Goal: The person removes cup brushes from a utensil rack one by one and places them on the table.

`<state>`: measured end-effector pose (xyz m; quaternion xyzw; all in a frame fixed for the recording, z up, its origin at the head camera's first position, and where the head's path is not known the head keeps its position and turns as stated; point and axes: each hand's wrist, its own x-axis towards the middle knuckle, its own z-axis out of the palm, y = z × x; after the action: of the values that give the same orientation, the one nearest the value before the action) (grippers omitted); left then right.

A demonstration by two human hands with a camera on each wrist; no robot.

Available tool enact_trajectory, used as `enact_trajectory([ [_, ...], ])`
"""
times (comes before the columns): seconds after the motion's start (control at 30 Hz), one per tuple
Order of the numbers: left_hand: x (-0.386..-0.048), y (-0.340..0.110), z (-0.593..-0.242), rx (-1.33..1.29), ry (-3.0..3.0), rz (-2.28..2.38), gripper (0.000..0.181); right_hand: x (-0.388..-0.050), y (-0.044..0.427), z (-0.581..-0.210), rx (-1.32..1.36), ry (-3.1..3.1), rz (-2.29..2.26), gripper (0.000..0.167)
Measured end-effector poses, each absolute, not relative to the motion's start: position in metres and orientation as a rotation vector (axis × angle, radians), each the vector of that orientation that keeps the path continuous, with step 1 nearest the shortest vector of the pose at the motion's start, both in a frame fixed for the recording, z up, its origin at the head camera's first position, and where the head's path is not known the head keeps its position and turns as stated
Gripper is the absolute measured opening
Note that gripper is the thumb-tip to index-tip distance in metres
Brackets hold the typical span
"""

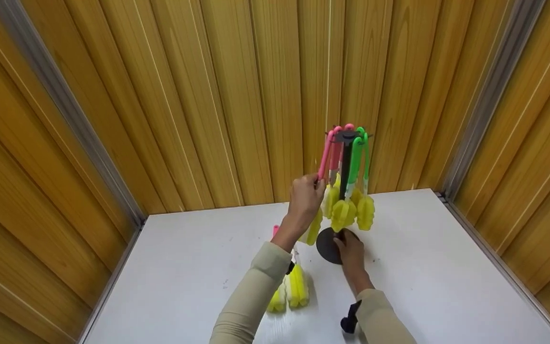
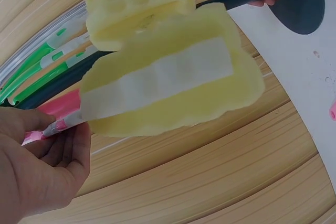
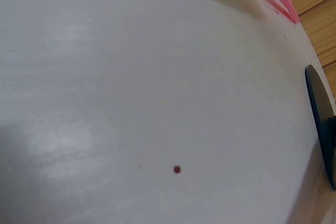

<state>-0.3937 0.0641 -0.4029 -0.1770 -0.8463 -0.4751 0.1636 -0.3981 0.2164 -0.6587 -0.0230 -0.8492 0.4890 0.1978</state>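
Observation:
My left hand (image 1: 305,200) pinches the pink handle of a yellow sponge bottle brush (image 2: 184,93), near where the handle meets its sponge head. The handle's hooked end is at the top of a black stand (image 1: 345,167). Low on the stand's post, my right hand (image 1: 351,251) grips just above the round base (image 2: 302,3). Other pink-handled brushes (image 1: 335,157) and green-handled brushes (image 1: 356,162) hang around the same post, their yellow heads downward. In the right wrist view only the base (image 3: 319,114) shows at the right edge; the right hand is barely visible there.
More yellow sponge brushes (image 1: 297,286) lie on the white table (image 1: 184,267), partly behind my left forearm. Pink handles (image 3: 281,6) show in the right wrist view. Wood-patterned panels (image 1: 275,95) stand behind and on both sides of the table.

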Motion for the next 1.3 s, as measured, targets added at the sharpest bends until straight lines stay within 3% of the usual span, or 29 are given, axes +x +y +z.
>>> enact_trajectory([
  [0.3,-0.395,0.060,-0.406,-0.480,-2.392,-1.349,0.019,-0.394,0.215,-0.659,-0.078,-2.408,1.430,0.033],
  [0.73,-0.396,0.048,-0.393,-0.488,-2.313,-1.288,0.016,-0.397,0.215,-0.655,-0.045,-2.378,1.367,0.023],
  [0.87,-0.395,0.043,-0.392,-0.482,-2.318,-1.302,0.016,-0.396,0.216,-0.652,-0.059,-2.396,1.392,0.029],
  [1.3,-0.391,0.016,-0.410,-0.474,-2.381,-1.330,0.019,-0.397,0.216,-0.654,-0.112,-2.422,1.284,0.030],
])
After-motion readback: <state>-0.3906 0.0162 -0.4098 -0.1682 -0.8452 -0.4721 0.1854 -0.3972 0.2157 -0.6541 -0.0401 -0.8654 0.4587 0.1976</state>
